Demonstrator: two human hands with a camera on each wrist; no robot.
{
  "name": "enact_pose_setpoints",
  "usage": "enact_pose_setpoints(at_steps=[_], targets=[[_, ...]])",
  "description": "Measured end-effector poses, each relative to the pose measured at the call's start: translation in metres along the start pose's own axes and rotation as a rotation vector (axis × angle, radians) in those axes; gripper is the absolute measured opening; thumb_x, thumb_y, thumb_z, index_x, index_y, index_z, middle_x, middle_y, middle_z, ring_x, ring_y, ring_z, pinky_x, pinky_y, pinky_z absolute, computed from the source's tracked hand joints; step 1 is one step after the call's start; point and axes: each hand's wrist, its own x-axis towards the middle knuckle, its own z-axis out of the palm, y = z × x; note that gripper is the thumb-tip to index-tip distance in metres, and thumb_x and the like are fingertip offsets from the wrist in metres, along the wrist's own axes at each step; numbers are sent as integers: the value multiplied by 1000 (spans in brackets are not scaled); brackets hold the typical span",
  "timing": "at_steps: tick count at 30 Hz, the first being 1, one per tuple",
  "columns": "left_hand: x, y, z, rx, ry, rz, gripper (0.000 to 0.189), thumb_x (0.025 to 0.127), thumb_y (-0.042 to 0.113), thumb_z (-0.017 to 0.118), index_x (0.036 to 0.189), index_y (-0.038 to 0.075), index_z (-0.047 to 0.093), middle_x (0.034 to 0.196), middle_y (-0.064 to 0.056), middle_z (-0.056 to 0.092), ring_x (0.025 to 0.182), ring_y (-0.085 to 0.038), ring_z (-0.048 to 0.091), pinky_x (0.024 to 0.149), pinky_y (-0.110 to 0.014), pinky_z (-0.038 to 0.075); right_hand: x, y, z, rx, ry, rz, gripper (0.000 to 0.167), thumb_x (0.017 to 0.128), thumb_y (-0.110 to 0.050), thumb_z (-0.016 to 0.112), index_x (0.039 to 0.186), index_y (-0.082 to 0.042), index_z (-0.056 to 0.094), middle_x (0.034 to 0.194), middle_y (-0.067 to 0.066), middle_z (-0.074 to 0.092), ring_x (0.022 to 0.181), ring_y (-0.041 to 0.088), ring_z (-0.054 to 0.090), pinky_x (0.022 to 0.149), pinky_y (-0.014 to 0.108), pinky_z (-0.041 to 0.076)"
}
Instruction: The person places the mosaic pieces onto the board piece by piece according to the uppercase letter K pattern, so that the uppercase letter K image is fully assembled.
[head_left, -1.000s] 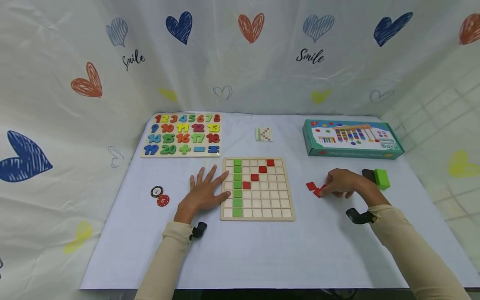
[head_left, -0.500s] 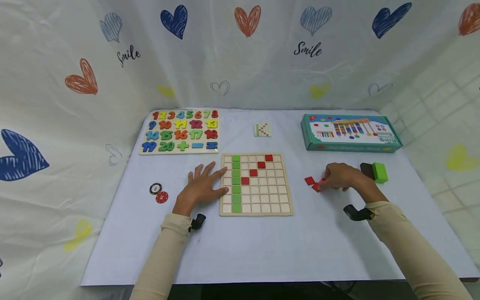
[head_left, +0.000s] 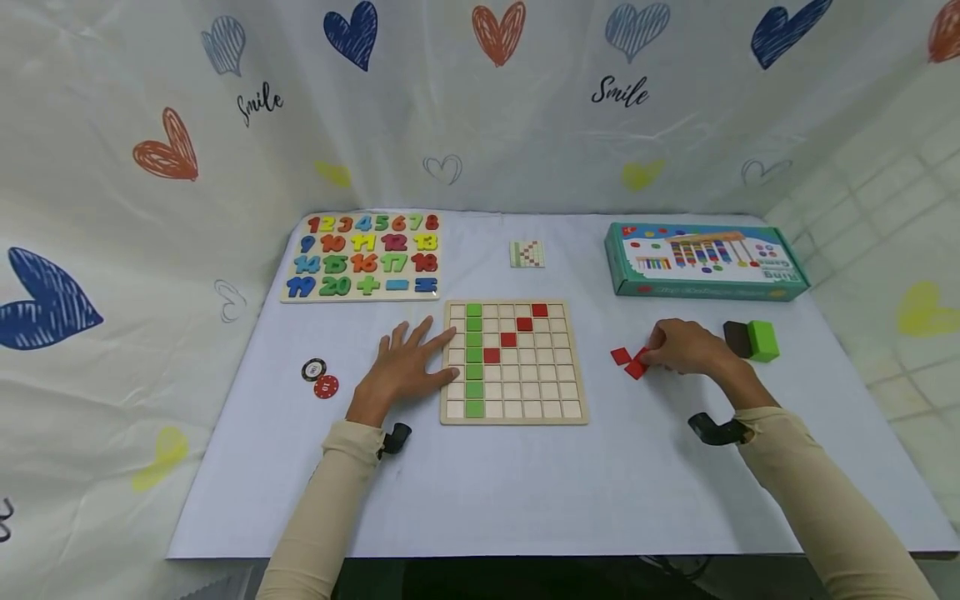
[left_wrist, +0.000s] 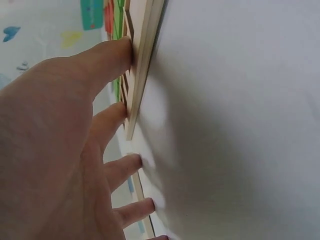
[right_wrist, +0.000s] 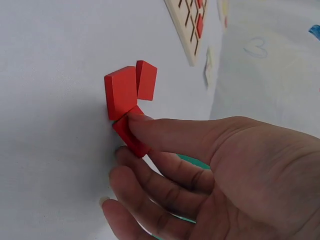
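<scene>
A wooden grid board (head_left: 531, 393) lies mid-table, with one column of green tiles (head_left: 474, 340) and a diagonal of red tiles (head_left: 508, 339). My left hand (head_left: 401, 373) spreads its fingers at the left edge; thumb and index fingertip rest on the board, while the other fingertips touch the cloth in the left wrist view. To the right, my right hand (head_left: 684, 347) pinches a red square tile (right_wrist: 131, 131) between thumb and fingers. Two more loose red tiles, one thicker-looking tile (right_wrist: 121, 92) and another behind it (right_wrist: 146, 81), lie against or close to it.
A number puzzle board (head_left: 360, 258) stands back left, a small pattern card (head_left: 527, 254) back centre, a green box (head_left: 705, 260) back right. A black block (head_left: 737, 338) and green block (head_left: 763, 341) sit beyond the right hand. Two poker chips (head_left: 326, 387) lie left.
The head view has tilted slightly, shifting the scene upward. My right fingers have closed in on one red tile among the loose ones. The left hand stays on the board's edge.
</scene>
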Motion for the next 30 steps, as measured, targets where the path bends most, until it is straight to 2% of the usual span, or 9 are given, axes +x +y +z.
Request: enact_pose_setpoints(at_steps=[9, 13, 21, 25, 30], targets=[[-1, 2, -3, 15, 18, 11, 77, 101, 56, 66, 167, 32, 35, 178, -10, 18, 163, -47, 8, 126, -71, 12, -2, -5, -3, 22, 100, -66, 27, 99, -18, 74, 111, 3, 61, 99, 16, 69, 87, 28, 63, 69, 34, 55], [-1, 2, -3, 33, 34, 19, 77, 100, 57, 67, 166, 32, 37, 177, -11, 22, 162, -47, 12, 125, -72, 16, -2, -15, -3, 39, 136, -98, 26, 100, -18, 73, 111, 2, 62, 100, 15, 70, 88, 28, 63, 69, 35, 53], [1, 0, -4, 67, 57, 20, 78, 98, 59, 69, 165, 33, 39, 176, -10, 26, 161, -47, 16, 124, -71, 21, 6, -56, 6, 78, 194, -169, 22, 99, -18, 74, 111, -2, 65, 105, 15, 69, 90, 27, 63, 67, 33, 51], [0, 1, -3, 52, 59, 12, 78, 97, 58, 70, 165, 33, 40, 176, -10, 26, 162, -47, 16, 125, -71, 20, 14, -79, 17, 106, 171, -235, 20, 99, -17, 74, 111, -4, 66, 105, 14, 70, 85, 25, 63, 63, 32, 52], [0, 1, -2, 45, 60, 20, 78, 98, 57, 70, 165, 33, 40, 176, -10, 25, 162, -47, 15, 125, -71, 19, 28, -106, 40, 97, 138, -354, 15, 98, -14, 76, 107, -6, 67, 101, 10, 72, 86, 23, 62, 68, 33, 51]])
